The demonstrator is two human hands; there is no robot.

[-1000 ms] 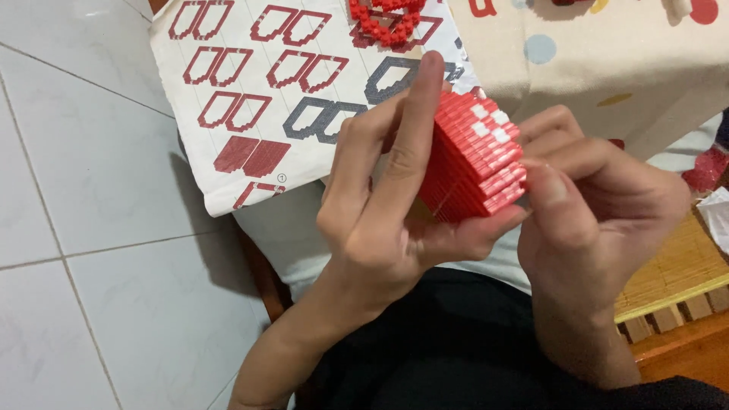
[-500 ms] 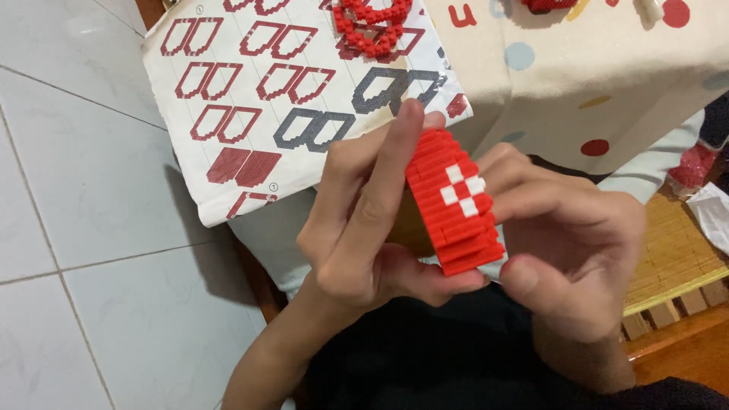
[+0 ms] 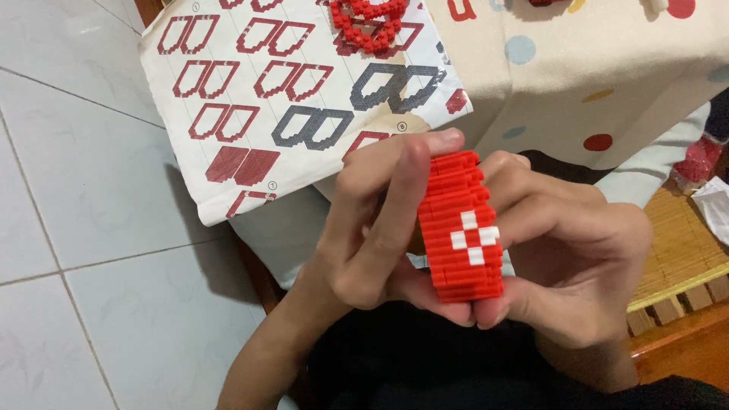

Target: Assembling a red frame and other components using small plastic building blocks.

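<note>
A red block built of many small bricks (image 3: 459, 228), with a few white bricks on its facing side, stands upright between both hands. My left hand (image 3: 376, 228) grips its left side, fingers stretched up along the edge and thumb under the bottom. My right hand (image 3: 569, 258) wraps the right side and back, its fingertips pressing the bottom corner. A printed instruction sheet (image 3: 288, 99) with red and grey brick diagrams lies just beyond the hands. On its top edge rests a red ring-shaped brick piece (image 3: 368, 23).
A cream cloth with coloured dots (image 3: 592, 68) covers the surface at the upper right. A slatted bamboo seat (image 3: 683, 250) and wooden frame show at the right, with a red brick bit (image 3: 699, 159) and white plastic (image 3: 717, 205). Grey floor tiles (image 3: 83, 228) fill the left.
The block has been turned in the hands, from showing a broad stepped face to showing its narrow side with the white bricks. Both hands stayed on it.
</note>
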